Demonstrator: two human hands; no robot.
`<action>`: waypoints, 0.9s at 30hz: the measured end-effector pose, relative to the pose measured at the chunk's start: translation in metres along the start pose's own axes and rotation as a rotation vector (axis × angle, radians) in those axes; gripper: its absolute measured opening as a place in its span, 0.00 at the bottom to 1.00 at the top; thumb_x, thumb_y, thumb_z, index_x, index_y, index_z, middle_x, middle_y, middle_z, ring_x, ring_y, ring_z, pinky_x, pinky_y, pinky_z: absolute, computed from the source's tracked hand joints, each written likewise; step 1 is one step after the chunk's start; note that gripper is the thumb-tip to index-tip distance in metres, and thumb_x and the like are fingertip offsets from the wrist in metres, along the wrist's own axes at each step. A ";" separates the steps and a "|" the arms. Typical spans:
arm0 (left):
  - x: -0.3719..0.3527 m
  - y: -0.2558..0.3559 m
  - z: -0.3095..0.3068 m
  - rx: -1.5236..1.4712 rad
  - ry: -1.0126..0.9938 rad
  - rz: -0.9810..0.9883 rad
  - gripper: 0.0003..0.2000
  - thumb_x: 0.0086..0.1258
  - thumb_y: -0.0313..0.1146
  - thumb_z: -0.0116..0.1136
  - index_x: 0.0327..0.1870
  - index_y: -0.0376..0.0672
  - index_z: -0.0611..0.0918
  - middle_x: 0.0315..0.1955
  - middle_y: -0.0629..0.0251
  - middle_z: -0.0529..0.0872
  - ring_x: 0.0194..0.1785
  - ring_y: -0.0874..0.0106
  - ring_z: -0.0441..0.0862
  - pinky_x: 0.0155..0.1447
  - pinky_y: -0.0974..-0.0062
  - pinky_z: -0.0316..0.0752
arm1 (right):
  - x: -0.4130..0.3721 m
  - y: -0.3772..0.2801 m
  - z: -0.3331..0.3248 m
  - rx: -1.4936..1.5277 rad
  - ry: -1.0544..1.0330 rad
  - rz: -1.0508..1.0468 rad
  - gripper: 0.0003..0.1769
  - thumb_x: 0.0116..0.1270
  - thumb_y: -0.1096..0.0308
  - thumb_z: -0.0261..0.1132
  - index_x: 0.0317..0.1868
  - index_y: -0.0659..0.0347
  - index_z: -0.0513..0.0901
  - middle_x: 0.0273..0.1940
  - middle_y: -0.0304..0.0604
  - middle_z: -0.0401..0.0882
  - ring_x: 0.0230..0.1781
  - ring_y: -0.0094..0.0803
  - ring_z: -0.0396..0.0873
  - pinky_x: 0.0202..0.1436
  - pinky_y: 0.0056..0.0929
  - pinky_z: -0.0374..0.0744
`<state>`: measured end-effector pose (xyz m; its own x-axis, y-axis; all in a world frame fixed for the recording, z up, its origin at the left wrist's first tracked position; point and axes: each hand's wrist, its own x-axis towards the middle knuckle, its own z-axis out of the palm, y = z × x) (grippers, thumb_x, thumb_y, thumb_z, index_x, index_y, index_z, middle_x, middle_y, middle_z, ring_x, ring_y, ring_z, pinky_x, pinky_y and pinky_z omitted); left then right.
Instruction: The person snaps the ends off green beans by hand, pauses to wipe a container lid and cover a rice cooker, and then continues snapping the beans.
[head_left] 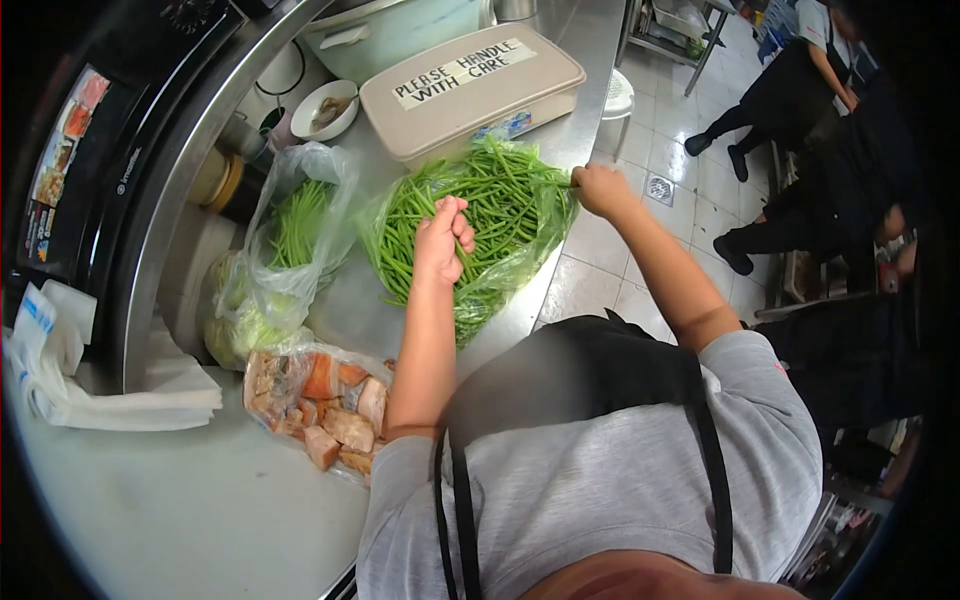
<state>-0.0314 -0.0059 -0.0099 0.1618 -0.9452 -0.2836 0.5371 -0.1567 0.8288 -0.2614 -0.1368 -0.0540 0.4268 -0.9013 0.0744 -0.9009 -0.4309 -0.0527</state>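
Note:
A clear plastic bag (527,297) lies spread on the steel counter, filled with a heap of long green beans (500,215). Over the middle of the heap is my left hand (443,240), its fingers curled closed; whatever is in them is hidden. My right hand (602,191) is closed at the bag's right edge, by the counter's rim, and pinches the plastic there. To the left of the heap stands a second clear bag (335,200) with more green beans (300,225) inside.
A lidded box (470,90) marked "PLEASE HANDLE WITH CARE" sits behind the beans, beside a white bowl (324,110). Bagged meat chunks (345,425) lie near my left forearm. White plastic bags (130,395) are at far left. Other people in dark clothes (790,90) stand to the right.

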 end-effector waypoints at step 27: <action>-0.010 0.004 0.037 -0.428 -0.262 0.213 0.10 0.67 0.39 0.38 0.34 0.43 0.70 0.18 0.72 0.66 0.20 0.78 0.63 0.25 0.79 0.62 | -0.014 -0.089 -0.033 1.437 -0.081 0.068 0.10 0.57 0.67 0.50 0.28 0.64 0.75 0.22 0.43 0.75 0.22 0.29 0.74 0.26 0.27 0.71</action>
<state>-0.0610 -0.0072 0.0143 0.1218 -0.9916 0.0440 0.8129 0.1251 0.5688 -0.1894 -0.0845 -0.0170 0.4340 -0.9007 -0.0222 -0.0812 -0.0146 -0.9966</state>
